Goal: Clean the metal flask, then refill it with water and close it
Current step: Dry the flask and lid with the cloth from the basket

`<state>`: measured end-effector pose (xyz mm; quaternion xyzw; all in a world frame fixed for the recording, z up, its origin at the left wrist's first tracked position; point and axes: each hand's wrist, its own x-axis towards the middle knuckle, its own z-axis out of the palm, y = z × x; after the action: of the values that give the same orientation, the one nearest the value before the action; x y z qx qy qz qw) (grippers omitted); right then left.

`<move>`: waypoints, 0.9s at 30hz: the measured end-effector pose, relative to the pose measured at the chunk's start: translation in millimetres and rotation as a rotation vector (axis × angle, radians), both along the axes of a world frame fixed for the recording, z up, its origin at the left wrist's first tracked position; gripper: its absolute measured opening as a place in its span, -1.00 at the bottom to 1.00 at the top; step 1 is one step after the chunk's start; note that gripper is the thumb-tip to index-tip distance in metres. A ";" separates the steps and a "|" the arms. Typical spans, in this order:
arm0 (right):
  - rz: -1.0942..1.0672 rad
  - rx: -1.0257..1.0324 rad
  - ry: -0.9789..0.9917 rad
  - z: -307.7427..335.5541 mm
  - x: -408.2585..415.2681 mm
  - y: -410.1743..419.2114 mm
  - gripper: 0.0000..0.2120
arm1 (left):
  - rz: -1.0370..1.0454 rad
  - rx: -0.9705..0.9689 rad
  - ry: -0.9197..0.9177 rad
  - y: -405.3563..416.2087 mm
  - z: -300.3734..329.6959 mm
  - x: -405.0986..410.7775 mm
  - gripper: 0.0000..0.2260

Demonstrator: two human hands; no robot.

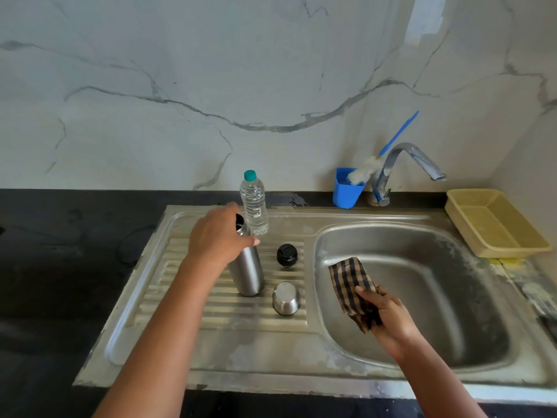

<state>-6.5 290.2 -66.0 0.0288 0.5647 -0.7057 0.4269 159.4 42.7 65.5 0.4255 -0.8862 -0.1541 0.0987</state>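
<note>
Nearest me, my right hand (387, 310) clutches a checked cloth (352, 292) over the sink basin (428, 297), right of the flask. That metal flask (247, 271) stands upright and uncapped on the ribbed drainboard (187, 285), long axis vertical. My left hand (220, 236) wraps its neck, fingers curled round it, so the cloth must travel leftward. Just right of the flask sit its black stopper (287, 255) and steel cup lid (285, 298); behind it, touching, a water bottle (254, 203).
</note>
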 end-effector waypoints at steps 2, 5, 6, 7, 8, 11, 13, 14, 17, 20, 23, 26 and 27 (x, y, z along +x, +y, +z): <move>-0.004 0.010 0.022 3.5 -1.0 6.0 -0.65 | 0.040 -0.022 0.041 0.2 8.2 2.5 -0.61; -0.042 0.020 0.069 7.7 -7.1 14.3 -0.67 | 0.103 -0.077 0.191 9.3 28.9 1.9 -0.60; -0.061 0.012 0.074 8.8 -10.0 16.4 -0.67 | 0.119 -0.080 0.260 13.9 36.3 0.1 -0.59; -0.080 -0.001 0.079 10.0 -13.1 18.1 -0.69 | 0.128 -0.060 0.337 18.3 41.9 -2.6 -0.59; -0.095 -0.017 0.084 12.2 -16.9 20.8 -0.72 | 0.131 -0.007 0.420 23.0 45.0 -7.5 -0.59; -0.130 -0.045 0.108 19.1 -29.9 29.0 -0.73 | 0.141 0.325 0.673 34.6 39.8 -26.9 -0.61; -0.147 -0.045 0.142 23.5 -39.5 34.1 -0.73 | 0.149 0.596 0.769 43.9 26.2 -42.2 -0.60; -0.154 -0.044 0.159 25.8 -43.7 37.1 -0.73 | 0.157 0.716 0.793 49.1 16.5 -50.1 -0.57; -0.170 -0.010 0.252 36.4 -55.2 49.8 -0.66 | 0.253 1.022 0.833 66.1 -24.7 -74.2 -0.50; -0.195 0.079 0.445 46.5 -65.2 63.1 -0.56 | 0.347 1.219 0.837 92.4 -66.0 -96.4 -0.51; -0.246 0.267 0.744 52.9 -68.8 68.9 -0.52 | 0.406 1.338 0.840 124.0 -97.7 -113.5 -0.57; -0.323 0.396 1.193 57.0 -59.8 69.6 -0.43 | 0.449 1.429 0.822 150.3 -113.5 -126.0 -0.66; -0.275 0.376 1.360 53.4 -54.7 68.6 -0.40 | 0.455 1.426 0.809 156.5 -116.8 -129.6 -0.67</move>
<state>-61.1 358.8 -12.5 -0.2735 0.8088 -0.5055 -0.1244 29.9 199.3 -51.2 0.4659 -0.3665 -0.7923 0.1446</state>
